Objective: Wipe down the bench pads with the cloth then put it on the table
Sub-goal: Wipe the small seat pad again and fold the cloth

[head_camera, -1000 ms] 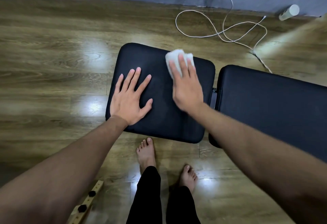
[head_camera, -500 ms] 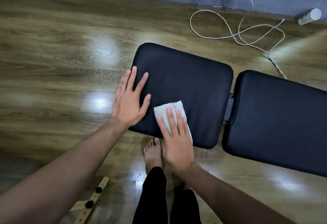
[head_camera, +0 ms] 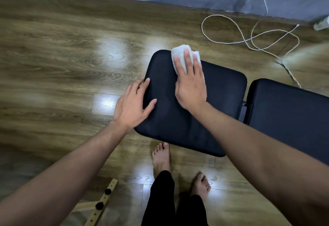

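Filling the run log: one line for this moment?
wiping | right hand flat on cloth, far edge of left pad | left hand braces pad | right pad untouched

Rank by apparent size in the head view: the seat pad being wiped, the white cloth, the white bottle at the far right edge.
1. Seat pad, by far the largest.
2. White cloth, partly under the right hand.
3. White bottle, smallest, though it is cropped and farther away, so its rank against the cloth is unsure.

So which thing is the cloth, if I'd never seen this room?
Find the black bench on the wooden floor; it has two pads, and the nearer left pad has both hands on it. At that pad's far edge, the right hand lies flat on a small folded cloth. It is the only white, fluffy thing on the bench, unlike the thin white cable lying beyond on the floor.
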`<state>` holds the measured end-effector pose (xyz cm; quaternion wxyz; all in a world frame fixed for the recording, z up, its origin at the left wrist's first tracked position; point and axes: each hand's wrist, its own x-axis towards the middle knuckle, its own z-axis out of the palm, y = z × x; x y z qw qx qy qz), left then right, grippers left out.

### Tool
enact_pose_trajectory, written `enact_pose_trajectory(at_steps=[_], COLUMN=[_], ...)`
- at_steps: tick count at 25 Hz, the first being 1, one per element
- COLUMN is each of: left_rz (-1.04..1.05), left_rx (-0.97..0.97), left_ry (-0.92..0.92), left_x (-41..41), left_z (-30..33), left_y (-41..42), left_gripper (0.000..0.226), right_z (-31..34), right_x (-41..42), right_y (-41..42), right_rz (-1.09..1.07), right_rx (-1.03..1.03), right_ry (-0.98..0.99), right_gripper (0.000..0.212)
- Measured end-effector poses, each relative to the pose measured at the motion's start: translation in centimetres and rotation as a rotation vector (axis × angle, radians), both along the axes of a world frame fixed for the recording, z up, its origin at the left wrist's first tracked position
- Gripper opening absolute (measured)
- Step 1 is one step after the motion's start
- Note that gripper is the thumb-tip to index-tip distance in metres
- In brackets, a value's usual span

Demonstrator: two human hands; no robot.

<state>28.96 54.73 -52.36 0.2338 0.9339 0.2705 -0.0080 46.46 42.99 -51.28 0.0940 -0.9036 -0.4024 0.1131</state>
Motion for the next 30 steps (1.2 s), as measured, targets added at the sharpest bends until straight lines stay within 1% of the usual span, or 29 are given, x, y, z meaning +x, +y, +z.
enact_pose_trajectory(at_steps=[2, 4, 6, 8, 11, 14, 16, 18, 19, 22, 24, 28, 30], left_rz=[-0.067, -0.16, -0.246, -0.296, -0.318, -0.285, -0.256, -0.24, -0.236, -0.192, -0.124, -0.026, -0.012], left_rx=[0.05, 0.104, 0.127, 0.149, 0.191, 0.166, 0.138, 0.121, 0.111, 0.089, 0.079, 0.09, 0.109], left_ry=[0.069, 0.165, 0.207, 0.202, 0.174, 0.135, 0.128, 0.114, 0.107, 0.086, 0.078, 0.051, 0.013], left_x=[-0.9, -2.3, -4.2, -5.8, -7.0, -7.2, -7.2, -7.3, -7.4, -8.0, -8.6, -8.8, -8.3], left_z=[0.9, 1.7, 2.1, 2.2, 1.9, 1.8, 1.9, 2.1, 2.3, 2.6, 2.9, 3.3, 3.4], left_y=[-0.2, -0.9, -2.1, -3.4, -4.4, -4.6, -4.8, -4.8, -4.8, -4.3, -3.9, -3.5, -3.5], left_gripper=[0.07, 0.072, 0.071, 0.068, 0.062, 0.058, 0.055, 0.052, 0.05, 0.04, 0.035, 0.041, 0.049], right_z=[0.0, -0.1, 0.0, -0.3, -0.5, -0.6, -0.5, -0.4, -0.5, -0.7, -0.8, -0.2, 0.3], right_x=[-3.2, -8.0, -11.5, -11.6, -7.3, -1.8, -0.5, -1.7, -3.1, -8.7, -11.7, -12.6, -12.1], right_y=[-1.5, -4.9, -7.9, -8.3, -4.1, 1.3, 3.2, 3.0, 2.3, -1.2, -3.1, -4.2, -4.5], right_rz=[0.01, 0.104, 0.18, 0.183, 0.153, 0.142, 0.11, 0.105, 0.142, 0.342, 0.426, 0.504, 0.451], right_rx=[0.013, 0.004, -0.03, -0.015, 0.044, 0.036, 0.011, 0.009, 0.007, 0.004, 0.008, 0.004, 0.016], right_ry=[-0.005, -0.016, -0.005, 0.025, 0.045, 0.043, 0.038, 0.027, 0.015, 0.002, 0.021, 0.023, 0.026], right_gripper=[0.071, 0.073, 0.076, 0.078, 0.072, 0.068, 0.068, 0.069, 0.07, 0.075, 0.076, 0.075, 0.073])
